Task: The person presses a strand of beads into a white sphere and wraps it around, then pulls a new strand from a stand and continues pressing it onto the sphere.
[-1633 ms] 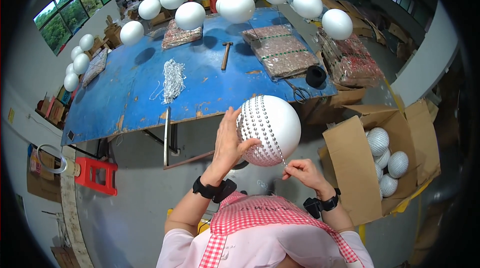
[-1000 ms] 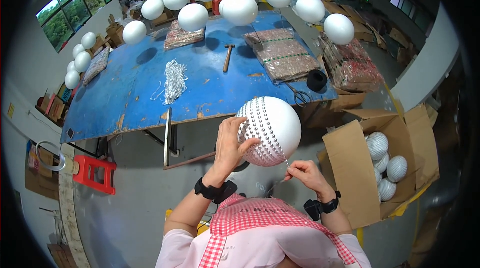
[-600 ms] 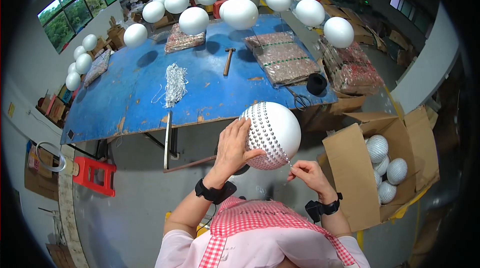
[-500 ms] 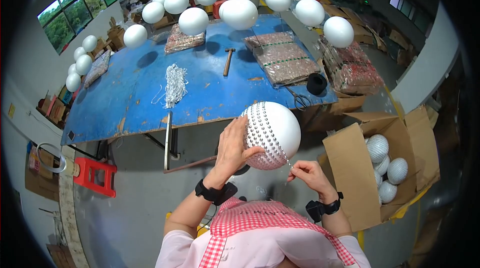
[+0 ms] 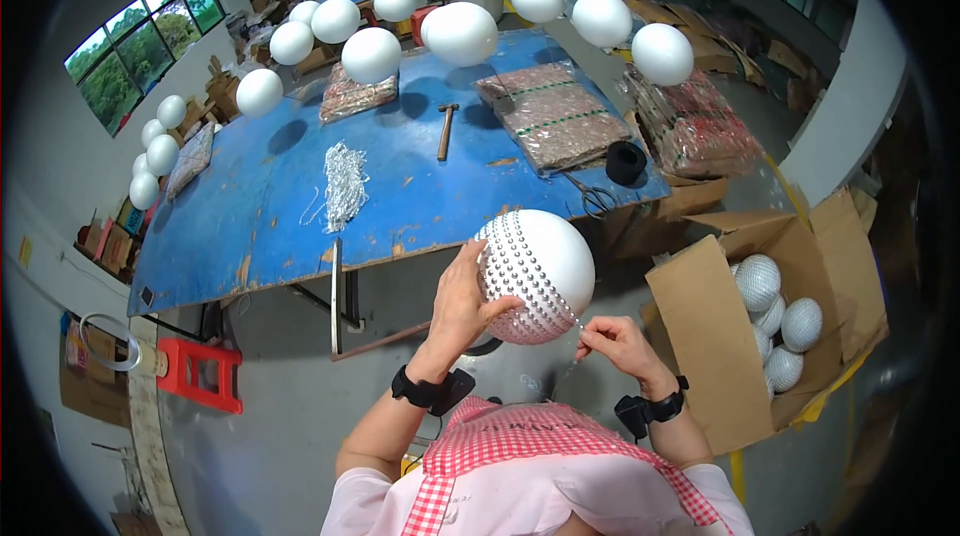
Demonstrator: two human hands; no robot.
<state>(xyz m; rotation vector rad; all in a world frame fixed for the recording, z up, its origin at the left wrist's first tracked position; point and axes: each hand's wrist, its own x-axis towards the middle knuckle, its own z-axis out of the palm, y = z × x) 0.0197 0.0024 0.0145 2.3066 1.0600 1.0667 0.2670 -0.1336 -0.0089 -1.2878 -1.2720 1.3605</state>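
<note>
Head view, and here's the white ball [image 5: 540, 281], a touch off centre toward four o'clock, in front of the blue tabletop [image 5: 230, 206] and overlapping its near edge in the picture. The left hand [image 5: 460, 306] cups it from between eight and nine o'clock, its grip spread around the curve with the thumb laid over the silver bead rows. At the ball's four o'clock, the right hand [image 5: 618, 341] has a narrow grip, finger and thumb pinched on the bead strand [image 5: 582, 325], which comes off the surface between four and five.

How does it handle? Looks like a light ball, probably foam, stiff enough to keep its round shape but easily dented by a hard thumb. The bare side, from twelve round to three o'clock, might be slick; the beaded side should give more bite, though pressing there could nudge the rows. Best hold, I'd say: a broad palm at nine o'clock, soft pressure. The strand looks limp and fine, so pinch it near the ball and pull gently.

Now the blind spots! The ball's far side is hidden, and so are the left fingertips past its rim. What bears the ball from below, I can't tell. The strand's tail beneath the right hand fades into the grey floor [image 5: 300, 406].
</note>
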